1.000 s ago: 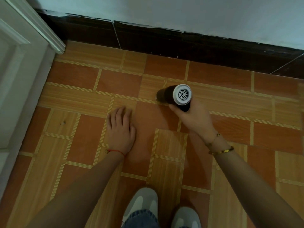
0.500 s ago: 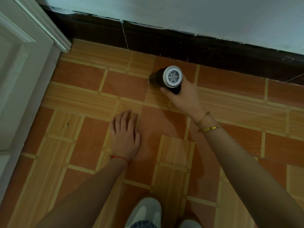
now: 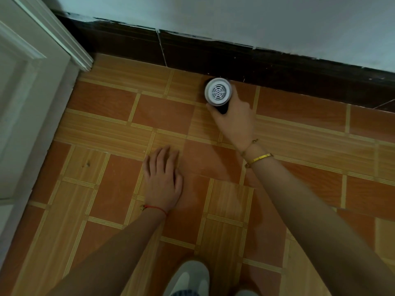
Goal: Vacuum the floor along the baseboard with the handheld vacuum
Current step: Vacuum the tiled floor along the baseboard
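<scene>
My right hand point(image 3: 234, 121) grips the black handheld vacuum point(image 3: 218, 91) by its handle. Its white round vented rear cap faces the camera and its nose, hidden behind the body, points at the dark baseboard point(image 3: 277, 69), right at the floor edge. My left hand point(image 3: 163, 178) rests flat on the orange and wood-pattern tiled floor point(image 3: 119, 116), fingers straight, well short of the wall and to the left of the vacuum.
A white door frame point(image 3: 49, 35) and door stand at the left, meeting the baseboard in the corner. The pale wall point(image 3: 235, 16) runs above the baseboard. My grey shoes point(image 3: 188, 278) show at the bottom edge.
My right hand has carried the vacuum forward across the tiles, from mid-floor to the baseboard. The left hand has stayed flat on the floor.
</scene>
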Action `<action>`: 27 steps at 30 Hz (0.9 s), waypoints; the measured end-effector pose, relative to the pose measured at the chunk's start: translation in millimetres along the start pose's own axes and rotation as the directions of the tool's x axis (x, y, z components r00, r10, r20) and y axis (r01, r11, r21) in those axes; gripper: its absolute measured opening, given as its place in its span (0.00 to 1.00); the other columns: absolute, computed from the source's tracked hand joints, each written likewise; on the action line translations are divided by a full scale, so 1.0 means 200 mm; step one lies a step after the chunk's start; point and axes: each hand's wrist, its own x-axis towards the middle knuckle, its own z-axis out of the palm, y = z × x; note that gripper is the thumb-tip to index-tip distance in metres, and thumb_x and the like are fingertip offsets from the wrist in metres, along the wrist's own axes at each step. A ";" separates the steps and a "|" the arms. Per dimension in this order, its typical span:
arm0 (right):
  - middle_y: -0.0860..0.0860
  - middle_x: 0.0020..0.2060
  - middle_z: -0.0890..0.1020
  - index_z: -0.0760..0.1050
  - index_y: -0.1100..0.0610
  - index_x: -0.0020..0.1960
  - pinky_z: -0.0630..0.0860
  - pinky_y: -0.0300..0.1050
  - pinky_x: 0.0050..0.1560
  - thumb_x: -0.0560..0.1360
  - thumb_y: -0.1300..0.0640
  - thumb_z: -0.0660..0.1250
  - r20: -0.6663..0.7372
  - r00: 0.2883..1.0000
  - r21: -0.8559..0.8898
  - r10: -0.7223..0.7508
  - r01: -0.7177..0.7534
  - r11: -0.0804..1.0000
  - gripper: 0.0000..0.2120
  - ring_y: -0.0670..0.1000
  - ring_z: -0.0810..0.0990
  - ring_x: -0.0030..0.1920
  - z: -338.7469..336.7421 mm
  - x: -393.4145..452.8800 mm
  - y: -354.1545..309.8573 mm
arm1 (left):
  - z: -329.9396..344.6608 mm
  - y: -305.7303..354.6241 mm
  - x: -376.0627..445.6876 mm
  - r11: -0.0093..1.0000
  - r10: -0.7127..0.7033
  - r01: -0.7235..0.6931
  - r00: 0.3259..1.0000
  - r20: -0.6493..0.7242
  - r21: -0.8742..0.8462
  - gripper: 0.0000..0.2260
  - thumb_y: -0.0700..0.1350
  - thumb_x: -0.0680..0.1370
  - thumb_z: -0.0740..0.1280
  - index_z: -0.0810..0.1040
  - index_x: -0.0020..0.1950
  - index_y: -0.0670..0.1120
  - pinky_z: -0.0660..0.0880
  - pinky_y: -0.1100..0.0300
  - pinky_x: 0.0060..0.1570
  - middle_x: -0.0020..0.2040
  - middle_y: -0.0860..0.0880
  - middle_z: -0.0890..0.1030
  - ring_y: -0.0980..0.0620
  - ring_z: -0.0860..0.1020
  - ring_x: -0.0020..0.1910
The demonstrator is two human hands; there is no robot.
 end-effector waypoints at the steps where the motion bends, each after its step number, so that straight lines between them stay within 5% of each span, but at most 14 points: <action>1: 0.53 0.53 0.84 0.66 0.52 0.71 0.80 0.53 0.43 0.74 0.41 0.67 0.033 0.999 0.007 -0.025 0.025 1.000 0.29 0.58 0.83 0.50 0.01 0.00 -0.02 | 0.00 0.00 0.00 1.000 0.003 -0.003 1.000 -0.002 0.000 0.22 0.47 0.79 0.57 0.71 0.72 0.45 0.57 0.39 0.74 0.73 0.43 0.70 0.42 0.65 0.74; 8: 0.52 0.58 0.82 0.66 0.53 0.71 0.79 0.51 0.53 0.73 0.45 0.70 0.267 0.952 0.101 -0.147 0.124 0.987 0.30 0.53 0.81 0.56 0.06 -0.07 -0.14 | -0.01 0.01 0.00 1.000 0.022 -0.021 0.999 -0.026 0.012 0.22 0.47 0.78 0.57 0.72 0.72 0.45 0.57 0.39 0.75 0.73 0.42 0.70 0.41 0.67 0.73; 14: 0.51 0.60 0.81 0.64 0.52 0.73 0.78 0.52 0.55 0.73 0.44 0.69 0.279 0.959 0.057 -0.059 0.044 0.997 0.32 0.54 0.79 0.60 -0.06 -0.12 -0.07 | -0.01 0.01 0.00 1.000 0.017 -0.017 1.000 -0.009 0.001 0.22 0.48 0.79 0.56 0.72 0.71 0.45 0.56 0.40 0.75 0.73 0.43 0.70 0.42 0.66 0.74; 21: 0.53 0.57 0.82 0.66 0.54 0.70 0.80 0.54 0.51 0.73 0.44 0.69 0.129 0.990 -0.053 0.048 -0.041 0.998 0.30 0.56 0.81 0.56 -0.26 -0.24 0.08 | -0.01 0.01 0.00 1.000 0.011 -0.011 1.000 0.004 0.009 0.22 0.48 0.79 0.56 0.71 0.71 0.45 0.57 0.39 0.75 0.73 0.43 0.70 0.40 0.66 0.73; 27: 0.53 0.58 0.81 0.66 0.54 0.72 0.78 0.51 0.57 0.74 0.45 0.70 0.203 0.966 -0.101 0.159 -0.141 0.985 0.31 0.55 0.79 0.59 -0.39 -0.41 0.12 | -0.02 0.01 0.00 0.998 0.007 -0.009 0.999 0.035 0.060 0.23 0.49 0.78 0.55 0.71 0.71 0.45 0.59 0.39 0.74 0.72 0.42 0.71 0.40 0.67 0.71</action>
